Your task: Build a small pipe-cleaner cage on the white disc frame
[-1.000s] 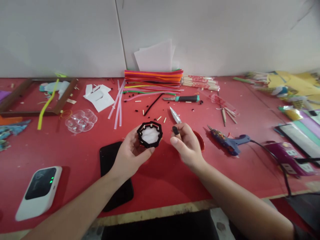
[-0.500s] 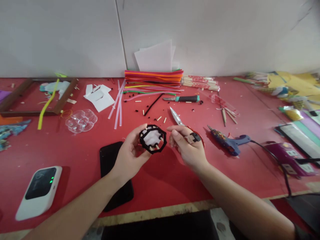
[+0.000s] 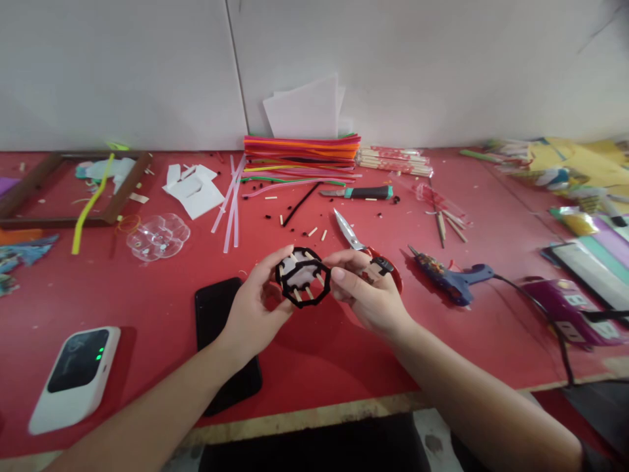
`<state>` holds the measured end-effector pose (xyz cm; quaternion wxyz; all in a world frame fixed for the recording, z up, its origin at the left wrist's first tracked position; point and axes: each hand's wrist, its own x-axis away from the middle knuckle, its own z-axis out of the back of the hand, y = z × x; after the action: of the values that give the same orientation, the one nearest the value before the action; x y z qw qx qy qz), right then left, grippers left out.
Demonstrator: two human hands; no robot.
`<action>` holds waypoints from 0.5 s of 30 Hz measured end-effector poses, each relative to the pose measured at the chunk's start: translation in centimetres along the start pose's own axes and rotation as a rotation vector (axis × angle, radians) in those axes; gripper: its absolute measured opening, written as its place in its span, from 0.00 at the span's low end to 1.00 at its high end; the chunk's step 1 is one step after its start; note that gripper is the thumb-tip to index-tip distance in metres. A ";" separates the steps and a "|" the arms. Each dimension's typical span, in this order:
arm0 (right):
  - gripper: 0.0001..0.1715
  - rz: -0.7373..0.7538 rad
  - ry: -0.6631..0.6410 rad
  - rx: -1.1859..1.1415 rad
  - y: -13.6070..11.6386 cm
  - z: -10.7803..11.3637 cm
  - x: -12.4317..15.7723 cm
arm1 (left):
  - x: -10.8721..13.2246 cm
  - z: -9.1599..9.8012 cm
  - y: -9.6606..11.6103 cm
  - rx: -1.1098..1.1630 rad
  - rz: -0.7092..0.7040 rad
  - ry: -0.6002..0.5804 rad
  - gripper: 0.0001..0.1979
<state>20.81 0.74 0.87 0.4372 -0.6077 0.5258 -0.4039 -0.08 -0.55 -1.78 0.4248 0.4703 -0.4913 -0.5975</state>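
Note:
Between my hands, above the red table, is a small black frame with many sides, made of two fuzzy rings joined by short pale sticks. White material shows inside it. My left hand grips its left side between thumb and fingers. On the right, the thumb and forefinger of my right hand pinch the edge of the frame's near ring. A dark ring-like item sits on a finger of that hand. Partly hidden behind the right hand lie red-handled scissors, blades pointing away.
A black phone lies under my left forearm, a white device farther left. Pipe cleaners and a utility knife lie at the back. Rightward are a blue glue gun with its cord and a purple box.
My right hand has moved left and now pinches the frame's right edge. The frame has tilted, so more of its pale sticks show. My left hand keeps its grip.

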 end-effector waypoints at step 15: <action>0.20 0.040 0.039 0.113 0.1 0.2 0.1 | 0.3 -0.1 0.3 -0.011 0.022 -0.006 0.33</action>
<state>20.97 0.70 0.68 0.4685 -0.5634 0.5225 -0.4360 -0.01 -0.88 -1.57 0.4326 0.4605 -0.4945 -0.5969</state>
